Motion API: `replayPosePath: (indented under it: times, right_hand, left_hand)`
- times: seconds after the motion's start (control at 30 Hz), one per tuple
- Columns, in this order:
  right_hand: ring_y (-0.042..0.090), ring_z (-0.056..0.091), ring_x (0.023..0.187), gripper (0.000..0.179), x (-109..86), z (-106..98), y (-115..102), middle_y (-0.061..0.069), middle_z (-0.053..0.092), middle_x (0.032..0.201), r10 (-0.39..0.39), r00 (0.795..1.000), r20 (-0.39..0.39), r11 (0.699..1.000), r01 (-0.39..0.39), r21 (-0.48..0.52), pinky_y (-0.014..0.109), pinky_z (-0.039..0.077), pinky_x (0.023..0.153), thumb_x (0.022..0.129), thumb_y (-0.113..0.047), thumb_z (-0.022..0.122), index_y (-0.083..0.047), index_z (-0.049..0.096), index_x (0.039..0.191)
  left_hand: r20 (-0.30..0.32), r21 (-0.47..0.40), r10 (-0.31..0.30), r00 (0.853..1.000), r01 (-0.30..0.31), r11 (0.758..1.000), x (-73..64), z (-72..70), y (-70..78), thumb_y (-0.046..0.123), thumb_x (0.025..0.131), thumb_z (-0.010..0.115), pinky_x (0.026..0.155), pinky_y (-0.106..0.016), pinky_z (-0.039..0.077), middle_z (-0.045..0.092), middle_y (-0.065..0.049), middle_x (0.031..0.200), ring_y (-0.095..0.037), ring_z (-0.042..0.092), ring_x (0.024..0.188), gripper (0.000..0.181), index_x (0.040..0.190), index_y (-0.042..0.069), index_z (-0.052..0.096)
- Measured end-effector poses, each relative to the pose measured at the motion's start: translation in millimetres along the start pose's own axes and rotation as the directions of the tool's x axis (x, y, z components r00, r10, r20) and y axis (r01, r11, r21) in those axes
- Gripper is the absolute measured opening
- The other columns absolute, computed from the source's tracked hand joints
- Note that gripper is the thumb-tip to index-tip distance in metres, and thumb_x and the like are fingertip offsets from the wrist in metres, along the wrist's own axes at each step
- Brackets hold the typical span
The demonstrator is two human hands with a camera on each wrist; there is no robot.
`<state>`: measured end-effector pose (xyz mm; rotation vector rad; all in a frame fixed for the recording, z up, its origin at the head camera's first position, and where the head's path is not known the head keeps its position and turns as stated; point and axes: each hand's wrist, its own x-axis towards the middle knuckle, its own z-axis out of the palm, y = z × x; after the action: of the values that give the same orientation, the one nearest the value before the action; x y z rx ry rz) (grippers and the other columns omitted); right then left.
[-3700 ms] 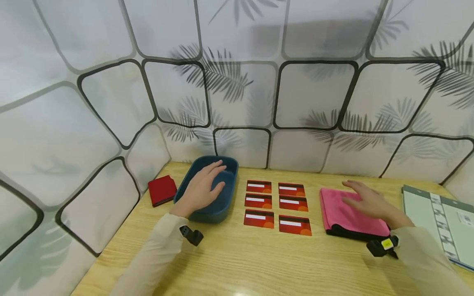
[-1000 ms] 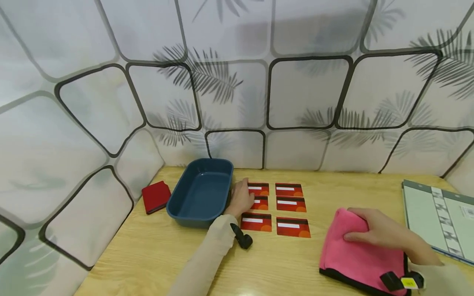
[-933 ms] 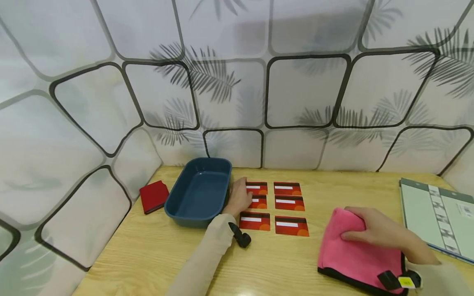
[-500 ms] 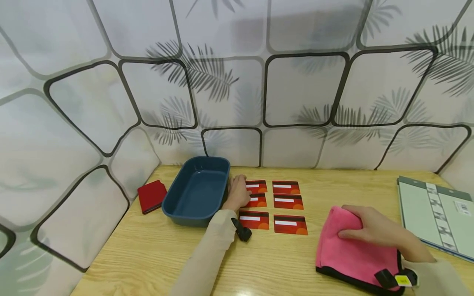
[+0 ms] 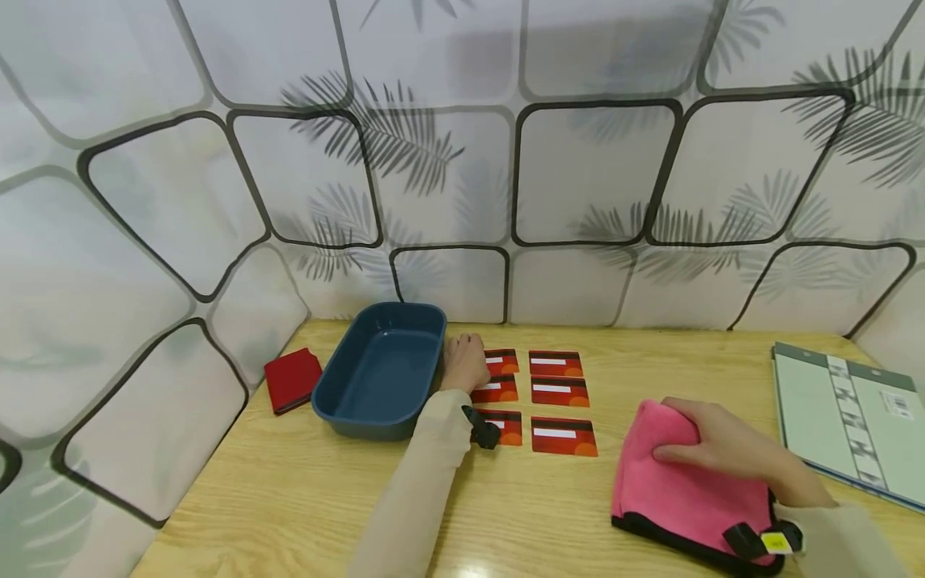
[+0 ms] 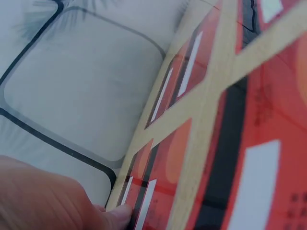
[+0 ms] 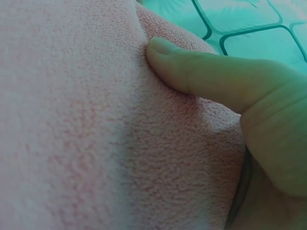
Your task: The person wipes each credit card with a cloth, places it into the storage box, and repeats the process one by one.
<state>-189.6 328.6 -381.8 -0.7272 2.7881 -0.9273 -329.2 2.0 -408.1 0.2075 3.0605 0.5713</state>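
Several red bank cards with black stripes and white panels lie in two columns on the table. My left hand (image 5: 465,361) is at the left edge of the far-left bank card (image 5: 503,361), fingers bent. In the left wrist view its thumb (image 6: 117,215) is right at the card's edge; I cannot tell whether it grips the card. The other fingertips are hidden. My right hand (image 5: 715,441) grips a folded pink microfibre cloth (image 5: 679,498) with black edging by its upper part. In the right wrist view the thumb (image 7: 192,72) presses into the fabric (image 7: 96,134).
A blue plastic bin (image 5: 383,369) stands just left of my left hand and holds nothing. Further left lies a red wallet (image 5: 292,380). A pale green folder (image 5: 860,425) lies at the right. A patterned wall (image 5: 578,177) closes off the back and left.
Earlier, my right hand hovered over the flat cloth; it has since gripped it and pulled it nearer. My left hand left the bin for the cards, and its fingers have bent at the far-left card.
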Motion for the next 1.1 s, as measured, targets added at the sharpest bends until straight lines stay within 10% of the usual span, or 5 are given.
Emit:
replayPosePath:
  times: [0.63, 0.93, 1.1]
  right_hand:
    - [0.000, 0.050, 0.064, 0.025, 2.1, 4.0, 6.7, -0.011, 0.054, 0.075, -0.022, 1.000, -0.013, 1.000, 0.022, 0.000, 0.021, 0.043, 0.053, 0.086, -0.029, 0.072, -0.016, 0.056, 0.099]
    - [0.000, 0.049, 0.063, 0.025, 0.4, 1.0, 4.1, -0.010, 0.053, 0.073, -0.011, 1.000, -0.011, 1.000, 0.011, 0.013, 0.021, 0.043, 0.053, 0.086, -0.029, 0.072, -0.014, 0.056, 0.098]
    - [0.001, 0.050, 0.064, 0.027, -0.3, -0.3, 1.5, -0.008, 0.055, 0.075, 0.013, 1.000, -0.008, 1.000, -0.013, 0.027, 0.022, 0.044, 0.054, 0.086, -0.031, 0.072, -0.013, 0.057, 0.100]
  left_hand:
    - [0.223, 0.272, -0.052, 0.973, -0.011, 0.962, 26.4, -15.9, 2.3, 0.036, 0.085, 0.071, 0.096, -0.035, 0.040, 0.061, -0.011, 0.119, -0.028, 0.055, 0.114, 0.047, 0.117, 0.004, 0.059]
    - [0.256, 0.097, -0.086, 0.963, 0.063, 0.993, 21.0, -17.1, 3.9, 0.028, 0.086, 0.072, 0.116, -0.045, 0.021, 0.048, -0.018, 0.139, -0.042, 0.030, 0.138, 0.052, 0.127, 0.001, 0.055]
    - [0.194, 0.138, -0.102, 0.976, 0.076, 0.988, 19.2, -11.1, 7.3, 0.025, 0.085, 0.072, 0.113, -0.047, 0.027, 0.042, -0.022, 0.143, -0.041, 0.025, 0.138, 0.063, 0.138, 0.004, 0.046]
